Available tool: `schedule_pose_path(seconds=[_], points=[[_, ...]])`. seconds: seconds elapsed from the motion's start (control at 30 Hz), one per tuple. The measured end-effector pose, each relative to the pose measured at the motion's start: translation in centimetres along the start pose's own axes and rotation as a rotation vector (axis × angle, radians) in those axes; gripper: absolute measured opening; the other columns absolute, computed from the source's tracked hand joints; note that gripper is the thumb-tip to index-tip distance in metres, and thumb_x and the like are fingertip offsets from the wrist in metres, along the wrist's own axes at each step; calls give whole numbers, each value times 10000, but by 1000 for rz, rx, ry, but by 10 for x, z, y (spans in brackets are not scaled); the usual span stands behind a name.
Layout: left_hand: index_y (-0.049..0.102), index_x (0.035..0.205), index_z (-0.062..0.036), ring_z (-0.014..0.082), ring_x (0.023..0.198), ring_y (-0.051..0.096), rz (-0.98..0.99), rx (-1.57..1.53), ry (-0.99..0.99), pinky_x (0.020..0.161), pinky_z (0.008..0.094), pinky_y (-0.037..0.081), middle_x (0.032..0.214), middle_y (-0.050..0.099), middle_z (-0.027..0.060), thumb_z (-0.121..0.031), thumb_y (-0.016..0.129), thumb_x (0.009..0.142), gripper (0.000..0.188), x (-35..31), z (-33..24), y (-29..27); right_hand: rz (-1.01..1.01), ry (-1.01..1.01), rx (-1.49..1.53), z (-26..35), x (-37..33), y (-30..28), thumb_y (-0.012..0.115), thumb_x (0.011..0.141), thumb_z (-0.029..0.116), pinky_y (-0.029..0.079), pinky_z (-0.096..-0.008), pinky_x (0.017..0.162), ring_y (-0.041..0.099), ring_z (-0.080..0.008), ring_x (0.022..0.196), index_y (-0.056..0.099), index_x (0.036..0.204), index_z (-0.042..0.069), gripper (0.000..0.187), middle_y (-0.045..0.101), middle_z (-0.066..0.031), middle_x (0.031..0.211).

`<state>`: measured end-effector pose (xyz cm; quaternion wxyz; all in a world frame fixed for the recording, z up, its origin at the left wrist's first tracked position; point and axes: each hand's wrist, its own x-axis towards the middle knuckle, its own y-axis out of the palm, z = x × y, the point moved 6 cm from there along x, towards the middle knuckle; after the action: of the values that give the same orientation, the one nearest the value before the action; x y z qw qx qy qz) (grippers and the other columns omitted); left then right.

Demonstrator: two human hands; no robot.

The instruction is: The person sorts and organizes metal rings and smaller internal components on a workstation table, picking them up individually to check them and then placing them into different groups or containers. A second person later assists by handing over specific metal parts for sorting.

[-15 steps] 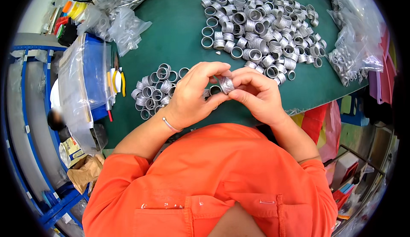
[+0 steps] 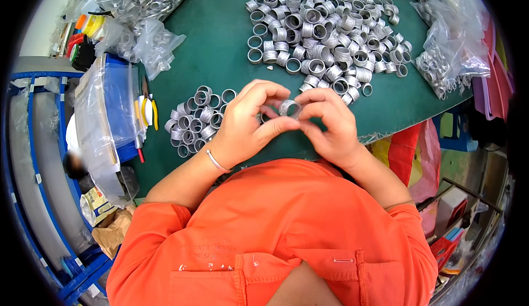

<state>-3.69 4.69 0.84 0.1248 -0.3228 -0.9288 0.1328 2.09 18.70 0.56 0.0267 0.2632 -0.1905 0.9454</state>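
Between my two hands is a grey metal ring (image 2: pixel 287 107), its round opening partly facing me. My left hand (image 2: pixel 254 113) pinches its left side with thumb and fingers. The fingertips of my right hand (image 2: pixel 329 120) close on its right side. Beside my left hand lies a small pile of like rings (image 2: pixel 195 120), partly hidden by that hand. Beyond my hands spreads a much larger heap of grey rings (image 2: pixel 330 36).
Both piles rest on a green tabletop (image 2: pixel 215 41). Clear bags of rings stand at the far left (image 2: pixel 154 3) and right (image 2: pixel 449 47). Yellow-handled pliers (image 2: pixel 149 110) lie at the left beside a blue tray (image 2: pixel 122 85). Blue shelving (image 2: pixel 41 179) stands further left.
The ring in my hands has been turned, so its opening now shows more. The whole view has shifted slightly, and both hands keep hold.
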Motion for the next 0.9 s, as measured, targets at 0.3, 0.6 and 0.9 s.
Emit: schedule_pose_path(seconds=[0.3,0.6,0.9], points=[[619,786,-17,186,718,610,188,422,-62,621,277,486,858,634,75,-12,716,733,110,-6,10,-39,-48,-46,-447,-17,12,-21,617,670,-89,464,-375,705,551,-303,815,596,867,25,228,568,-120,893],[597,777,-35,256,800,552,180,519,99,728,342,438,839,586,73,-41,714,724,128,-10,10,-43,-24,88,-426,-34,31,-30,674,712,-36,452,-337,723,555,-236,860,617,837,34,154,574,-88,949],[600,819,-25,223,759,588,71,424,142,676,299,471,831,601,83,5,714,722,153,2,1,-37,-141,392,730,-43,12,-15,577,779,-158,501,-272,821,574,-152,970,392,1249,24,538,501,-89,1114]])
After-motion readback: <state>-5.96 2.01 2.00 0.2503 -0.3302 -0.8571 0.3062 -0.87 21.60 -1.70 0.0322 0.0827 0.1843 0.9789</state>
